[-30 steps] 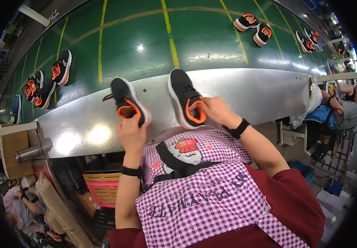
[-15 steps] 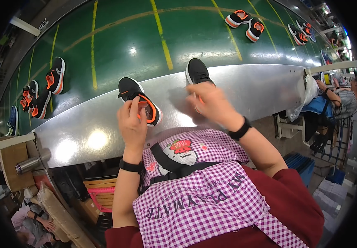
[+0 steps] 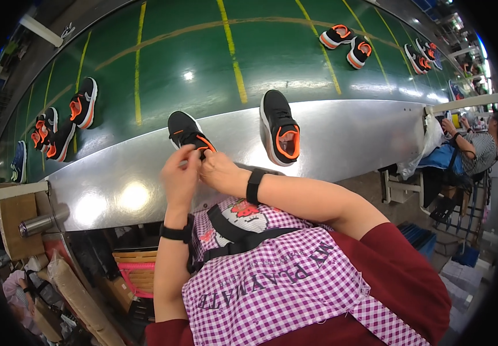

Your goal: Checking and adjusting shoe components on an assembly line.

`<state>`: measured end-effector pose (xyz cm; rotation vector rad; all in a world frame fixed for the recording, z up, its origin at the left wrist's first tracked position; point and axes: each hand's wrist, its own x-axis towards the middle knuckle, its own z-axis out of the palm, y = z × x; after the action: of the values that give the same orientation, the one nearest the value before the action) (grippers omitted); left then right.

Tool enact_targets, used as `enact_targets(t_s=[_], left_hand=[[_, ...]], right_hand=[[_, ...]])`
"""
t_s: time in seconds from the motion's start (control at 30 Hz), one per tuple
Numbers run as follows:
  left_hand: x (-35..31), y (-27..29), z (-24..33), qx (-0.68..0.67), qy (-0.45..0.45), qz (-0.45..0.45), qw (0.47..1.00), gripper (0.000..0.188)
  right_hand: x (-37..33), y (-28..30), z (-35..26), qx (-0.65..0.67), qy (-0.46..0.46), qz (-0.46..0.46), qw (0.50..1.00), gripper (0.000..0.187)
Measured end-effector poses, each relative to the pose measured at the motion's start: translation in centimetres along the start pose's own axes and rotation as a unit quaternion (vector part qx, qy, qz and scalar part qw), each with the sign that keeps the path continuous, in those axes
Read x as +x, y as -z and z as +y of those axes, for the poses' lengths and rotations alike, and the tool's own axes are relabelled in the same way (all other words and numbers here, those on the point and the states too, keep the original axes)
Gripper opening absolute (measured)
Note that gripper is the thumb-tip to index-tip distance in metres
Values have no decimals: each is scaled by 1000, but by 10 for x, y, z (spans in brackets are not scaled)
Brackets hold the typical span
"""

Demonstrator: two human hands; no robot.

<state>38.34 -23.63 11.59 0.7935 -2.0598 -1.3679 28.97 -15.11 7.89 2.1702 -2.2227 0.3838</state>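
Together, two hands at one black shoe, grip unclear, one second shoe rightward.

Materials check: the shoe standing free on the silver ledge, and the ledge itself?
Shoe: probably fabric upper, judging by its matte black; smooth pale sole, maybe foam or rubber. Ledge: likely bare metal, from its grey sheen and glare.

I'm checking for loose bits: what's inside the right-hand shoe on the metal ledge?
The right-hand shoe shows orange lining and a pale inner surface; the toe interior is hidden under the black upper.
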Motion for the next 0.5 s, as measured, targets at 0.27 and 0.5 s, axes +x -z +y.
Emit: enact_targets(t_s=[0.27,0.5], left_hand=[[0,29,-1,-107,140,76,981,39],[39,-10,46,161,77,-104,978,57]], right_hand=[[-43,46,23,180,-83,-158,967,31],[-41,44,9,146,-131,-166,966,33]])
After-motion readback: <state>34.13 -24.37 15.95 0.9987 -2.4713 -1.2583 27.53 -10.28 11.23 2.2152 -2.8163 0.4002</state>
